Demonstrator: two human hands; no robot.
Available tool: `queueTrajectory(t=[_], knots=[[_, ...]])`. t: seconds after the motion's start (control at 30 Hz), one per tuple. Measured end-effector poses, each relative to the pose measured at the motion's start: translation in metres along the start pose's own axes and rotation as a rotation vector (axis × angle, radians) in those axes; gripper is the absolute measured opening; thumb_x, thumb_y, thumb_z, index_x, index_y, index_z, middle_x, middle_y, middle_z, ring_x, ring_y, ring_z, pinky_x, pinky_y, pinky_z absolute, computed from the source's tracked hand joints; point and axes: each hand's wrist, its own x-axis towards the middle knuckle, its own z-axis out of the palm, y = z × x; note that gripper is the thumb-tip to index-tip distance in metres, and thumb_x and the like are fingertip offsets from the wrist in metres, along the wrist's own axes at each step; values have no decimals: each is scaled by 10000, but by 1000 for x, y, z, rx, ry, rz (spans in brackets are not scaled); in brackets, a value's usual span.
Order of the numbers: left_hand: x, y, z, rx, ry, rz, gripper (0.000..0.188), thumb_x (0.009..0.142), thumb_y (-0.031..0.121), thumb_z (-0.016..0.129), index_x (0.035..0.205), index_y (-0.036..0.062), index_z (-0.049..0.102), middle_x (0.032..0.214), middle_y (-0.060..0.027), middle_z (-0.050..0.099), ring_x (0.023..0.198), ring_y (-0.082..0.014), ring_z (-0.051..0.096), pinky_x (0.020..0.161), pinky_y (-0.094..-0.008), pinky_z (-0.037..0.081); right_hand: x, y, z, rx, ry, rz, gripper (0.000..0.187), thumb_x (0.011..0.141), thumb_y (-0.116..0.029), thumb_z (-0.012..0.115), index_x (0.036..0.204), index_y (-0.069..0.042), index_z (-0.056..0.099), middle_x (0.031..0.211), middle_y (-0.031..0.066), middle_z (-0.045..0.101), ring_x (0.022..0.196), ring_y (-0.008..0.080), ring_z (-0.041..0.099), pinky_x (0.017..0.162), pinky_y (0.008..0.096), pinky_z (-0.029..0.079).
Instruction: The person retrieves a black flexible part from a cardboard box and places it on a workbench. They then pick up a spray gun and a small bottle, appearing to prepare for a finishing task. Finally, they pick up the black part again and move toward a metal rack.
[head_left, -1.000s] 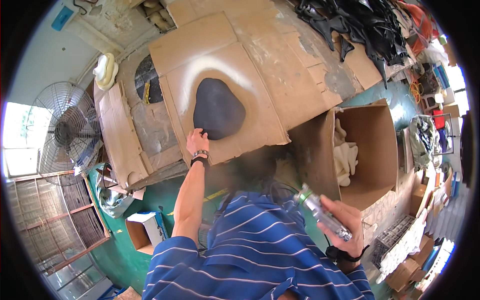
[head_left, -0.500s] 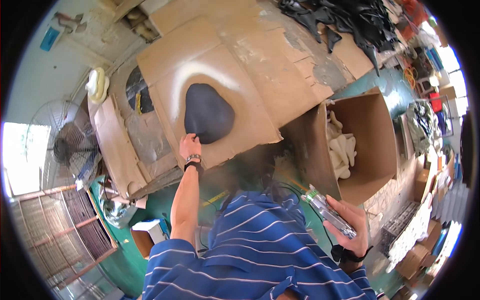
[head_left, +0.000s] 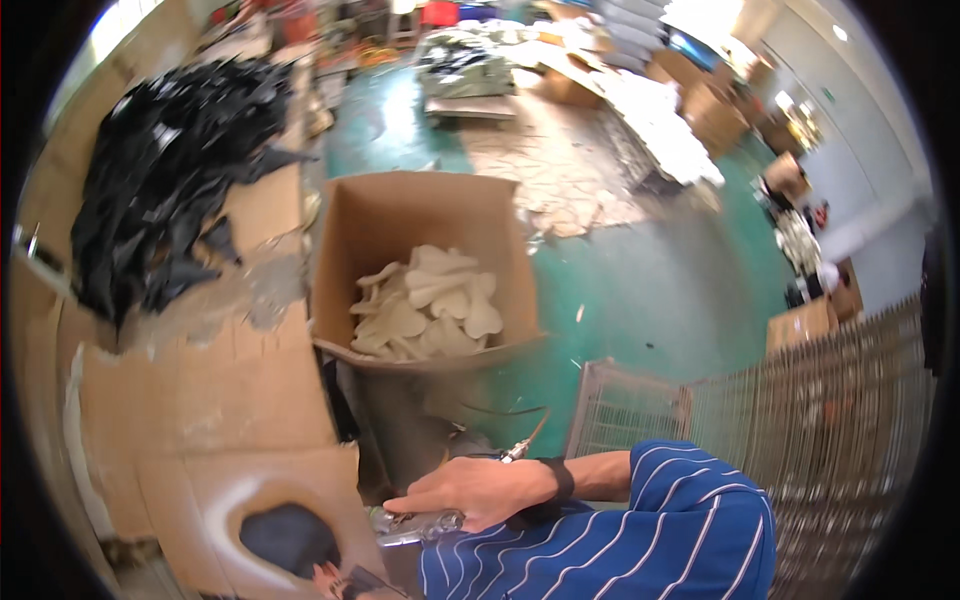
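A silver spray gun is wrapped in the fingers of my right hand, to the right of the cardboard. Its hose fitting shows behind the hand. At the lower edge of the view, my left hand has its fingers closed at the near edge of a black, rounded flat piece. That piece lies on a cardboard sheet, inside a pale sprayed halo. The left hand is small here and partly cut off by the frame.
A large open carton holding several cream, lobed flat pieces stands beyond my right hand. Black scraps are heaped on the table at far left. Wire racks stand at right. A hose hangs near the carton.
The view has swung to the right, bringing the carton to the middle. My right hand with the spray gun has come closer to the cardboard; my left hand stays at the black piece.
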Motion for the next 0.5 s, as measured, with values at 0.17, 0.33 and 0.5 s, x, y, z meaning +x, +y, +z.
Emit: queueTrajectory(t=[0.17, 0.33, 0.5], knots=[[-8, -4, 31, 98, 96, 401, 456, 726, 381, 825, 1032, 118, 612, 812, -17, 591, 646, -178, 557, 571, -332, 477, -23, -6, 5, -48, 117, 131, 772, 653, 61, 642, 1405, 1, 475, 1059, 192, 619, 963, 405, 610, 795, 465, 508], [11, -1, 47, 19, 148, 665, 509, 659, 511, 861, 895, 129, 622, 643, 26, 549, 493, -147, 519, 442, -288, 448, -47, -10, 13, -79, 304, 134, 450, 848, -90, 633, 1286, 0, 588, 948, 199, 661, 863, 397, 650, 742, 471, 514], [13, 3, 82, 40, 153, 836, 517, 645, 536, 864, 834, 121, 621, 586, 30, 533, 446, -148, 508, 408, -282, 438, -58, -12, 25, -51, 308, 138, 456, 842, -125, 665, 1272, 2, 581, 979, 210, 666, 911, 396, 648, 768, 465, 517]])
